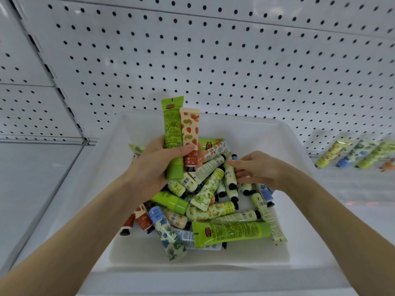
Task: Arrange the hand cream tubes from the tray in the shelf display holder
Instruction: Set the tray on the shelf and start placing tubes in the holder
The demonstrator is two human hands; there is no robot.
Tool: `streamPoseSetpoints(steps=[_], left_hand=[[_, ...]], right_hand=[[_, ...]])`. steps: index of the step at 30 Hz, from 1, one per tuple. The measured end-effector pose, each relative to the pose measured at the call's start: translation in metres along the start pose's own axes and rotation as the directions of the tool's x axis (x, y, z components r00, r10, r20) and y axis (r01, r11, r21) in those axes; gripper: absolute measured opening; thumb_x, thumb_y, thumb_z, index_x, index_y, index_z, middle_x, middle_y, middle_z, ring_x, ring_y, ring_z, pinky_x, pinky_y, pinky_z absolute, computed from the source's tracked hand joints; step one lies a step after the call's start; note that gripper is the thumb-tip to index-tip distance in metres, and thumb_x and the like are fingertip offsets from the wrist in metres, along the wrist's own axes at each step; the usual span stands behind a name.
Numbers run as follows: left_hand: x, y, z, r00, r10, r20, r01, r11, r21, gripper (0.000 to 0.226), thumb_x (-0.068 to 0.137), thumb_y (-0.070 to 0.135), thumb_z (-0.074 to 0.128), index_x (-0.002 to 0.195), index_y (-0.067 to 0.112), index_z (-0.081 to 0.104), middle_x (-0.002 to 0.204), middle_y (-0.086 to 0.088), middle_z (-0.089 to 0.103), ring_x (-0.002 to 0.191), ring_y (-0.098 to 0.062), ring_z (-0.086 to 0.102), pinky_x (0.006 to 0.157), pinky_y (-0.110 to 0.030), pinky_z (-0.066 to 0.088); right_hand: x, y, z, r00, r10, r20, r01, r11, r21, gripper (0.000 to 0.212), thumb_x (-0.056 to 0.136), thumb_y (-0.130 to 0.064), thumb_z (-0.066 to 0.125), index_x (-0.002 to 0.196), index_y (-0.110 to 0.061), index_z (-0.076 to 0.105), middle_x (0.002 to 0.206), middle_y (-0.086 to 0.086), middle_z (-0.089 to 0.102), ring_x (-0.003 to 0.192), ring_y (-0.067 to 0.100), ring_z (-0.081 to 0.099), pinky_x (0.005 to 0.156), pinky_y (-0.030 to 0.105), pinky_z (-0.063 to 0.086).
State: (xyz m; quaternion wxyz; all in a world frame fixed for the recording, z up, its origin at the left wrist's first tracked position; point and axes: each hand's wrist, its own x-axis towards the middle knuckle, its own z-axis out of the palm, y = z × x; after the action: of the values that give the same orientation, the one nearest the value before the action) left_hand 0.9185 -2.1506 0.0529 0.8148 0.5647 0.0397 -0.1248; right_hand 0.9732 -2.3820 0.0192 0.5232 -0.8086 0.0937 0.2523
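Green tube (172,122) and strawberry-print tube (189,129) held upright, caps down, side by side in left grip (154,163), fingers curled round both, above far left part of tray (299,150). Loose pile of tubes (213,201) heaped in translucent tray beneath: green, blue-flower and pale yellow prints, laid crosswise over one another. Right grip (258,169) laid on pile, fingers straight, nothing grasped. Clear display holder (342,178) set right of tray, several tubes (333,154) leaned in it. White shelf (42,178) beneath, white pegboard (213,50) behind.
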Motion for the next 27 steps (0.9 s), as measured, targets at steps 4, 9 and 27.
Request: streamPoseSetpoints(steps=[4, 9, 27], left_hand=[[0.0003, 0.0007, 0.0016, 1.0, -0.017, -0.016, 0.017, 0.999, -0.049, 0.031, 0.089, 0.0, 0.058, 0.12, 0.003, 0.055, 0.106, -0.013, 0.073, 0.095, -0.024, 0.071, 0.073, -0.034, 0.06], [0.0004, 0.0002, 0.001, 0.999, -0.012, -0.032, 0.01, 0.999, -0.037, 0.032, 0.087, 0.0, 0.06, 0.118, 0.004, 0.057, 0.105, -0.011, 0.073, 0.096, -0.023, 0.071, 0.075, -0.035, 0.06], [-0.0014, 0.0041, 0.0021, 0.999, 0.025, -0.025, -0.026, 0.998, -0.05, 0.027, 0.088, 0.001, 0.059, 0.114, 0.007, 0.059, 0.106, -0.011, 0.073, 0.095, -0.022, 0.071, 0.07, -0.03, 0.06]], right_hand=[[-0.0032, 0.0013, 0.0039, 0.999, -0.042, -0.018, 0.043, 0.998, 0.049, 0.064, 0.083, -0.026, 0.07, 0.128, 0.012, 0.046, 0.125, 0.021, 0.055, 0.104, 0.025, 0.062, 0.069, 0.022, 0.059], [-0.0018, 0.0031, 0.0078, 0.995, -0.069, -0.069, 0.073, 0.995, 0.062, 0.055, 0.085, -0.021, 0.069, 0.126, 0.01, 0.049, 0.117, 0.021, 0.061, 0.093, 0.021, 0.066, 0.066, 0.019, 0.057], [0.0036, -0.0025, 0.0084, 0.997, 0.064, -0.04, -0.053, 0.969, 0.24, 0.029, 0.083, -0.015, 0.071, 0.103, 0.003, 0.061, 0.093, 0.016, 0.069, 0.083, 0.021, 0.069, 0.065, 0.024, 0.058]])
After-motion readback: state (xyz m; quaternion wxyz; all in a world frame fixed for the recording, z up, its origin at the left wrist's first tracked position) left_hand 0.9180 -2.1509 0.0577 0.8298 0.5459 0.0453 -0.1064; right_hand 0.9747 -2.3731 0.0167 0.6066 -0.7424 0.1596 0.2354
